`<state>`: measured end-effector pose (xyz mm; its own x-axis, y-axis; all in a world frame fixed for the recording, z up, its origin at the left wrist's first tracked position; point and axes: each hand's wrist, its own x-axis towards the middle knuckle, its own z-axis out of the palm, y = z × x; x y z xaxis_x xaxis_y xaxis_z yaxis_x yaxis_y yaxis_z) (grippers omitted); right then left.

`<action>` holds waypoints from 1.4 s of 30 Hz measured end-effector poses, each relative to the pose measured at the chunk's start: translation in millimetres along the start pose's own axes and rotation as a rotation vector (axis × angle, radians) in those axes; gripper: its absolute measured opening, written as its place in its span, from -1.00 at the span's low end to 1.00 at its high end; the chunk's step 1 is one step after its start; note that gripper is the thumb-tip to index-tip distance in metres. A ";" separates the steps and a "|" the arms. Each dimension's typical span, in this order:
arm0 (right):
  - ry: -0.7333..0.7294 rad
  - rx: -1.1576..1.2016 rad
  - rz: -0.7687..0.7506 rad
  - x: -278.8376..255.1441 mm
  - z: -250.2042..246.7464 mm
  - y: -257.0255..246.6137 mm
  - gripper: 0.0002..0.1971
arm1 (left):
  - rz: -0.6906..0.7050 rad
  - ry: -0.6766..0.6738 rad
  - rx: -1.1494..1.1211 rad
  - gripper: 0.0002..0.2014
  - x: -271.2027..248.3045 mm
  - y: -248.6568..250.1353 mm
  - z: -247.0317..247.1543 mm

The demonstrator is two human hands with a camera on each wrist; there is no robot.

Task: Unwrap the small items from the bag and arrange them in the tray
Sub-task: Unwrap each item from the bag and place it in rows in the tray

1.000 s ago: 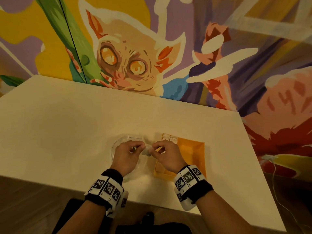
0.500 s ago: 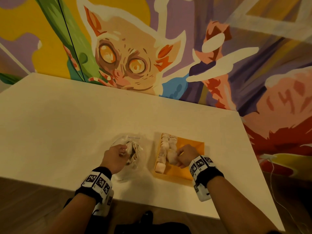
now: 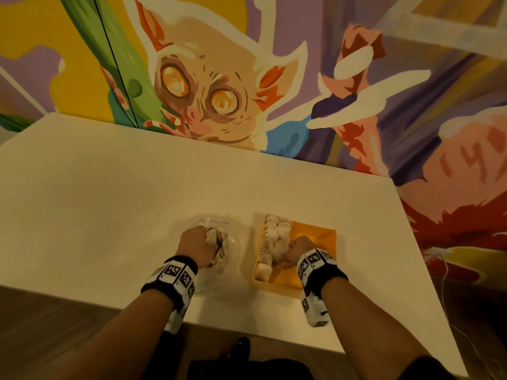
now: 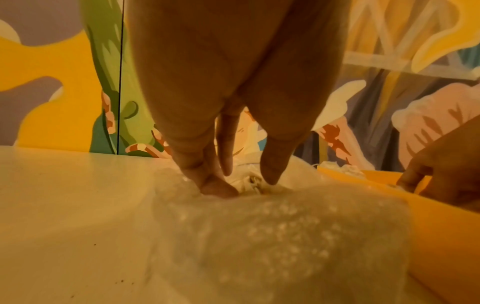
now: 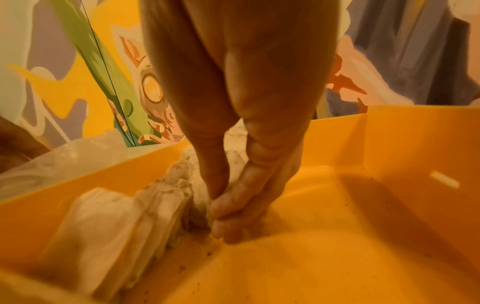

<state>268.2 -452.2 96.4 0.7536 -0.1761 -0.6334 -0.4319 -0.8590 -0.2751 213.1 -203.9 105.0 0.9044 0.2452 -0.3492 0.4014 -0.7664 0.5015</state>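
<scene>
tray point(image 3: 325, 237): lower centre, pale items point(image 3: 274, 239) in rows running near to far
right hand point(image 3: 297, 249): fingers pinch an item
left hand point(image 3: 196, 246): fingers straight, in bag point(image 3: 233, 242)

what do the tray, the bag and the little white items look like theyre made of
Tray: looks like rigid plastic, orange-yellow, smooth with a soft sheen; straight moulded walls.
Bag: thin clear plastic film, see-through and crumpled, speckled with pale spots.
Small white items: seem soft and matte, with creases and pleats like dough or folded tissue; which one, the pictures leave open.
</scene>
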 end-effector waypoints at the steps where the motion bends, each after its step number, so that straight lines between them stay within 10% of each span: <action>1: -0.011 0.005 0.004 -0.3 0.8 -0.5 -0.63 | -0.016 -0.015 0.025 -0.71 2.9 0.0 -0.3; 24: -0.041 0.111 -0.008 11.3 6.3 -6.6 -0.59 | -0.048 -0.048 0.218 -0.68 28.4 -0.2 13.8; 30: -0.026 0.187 -0.025 8.1 7.7 1.6 -0.70 | -0.108 -0.042 0.012 -0.68 24.6 1.3 5.0; 37: 0.095 0.221 -0.025 5.7 9.1 11.7 -0.22 | -0.060 -0.074 -0.133 -0.74 19.3 -8.4 -17.3; 42: 0.307 0.231 -0.253 -26.7 2.8 -3.8 -0.58 | -0.128 -0.099 -0.821 -0.84 -2.9 -12.2 -32.7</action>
<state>248.3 -442.9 112.3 0.9466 -0.1386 -0.2911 -0.2879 -0.7698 -0.5697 210.3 -175.8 125.8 0.8433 0.2185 -0.4911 0.5124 -0.0508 0.8573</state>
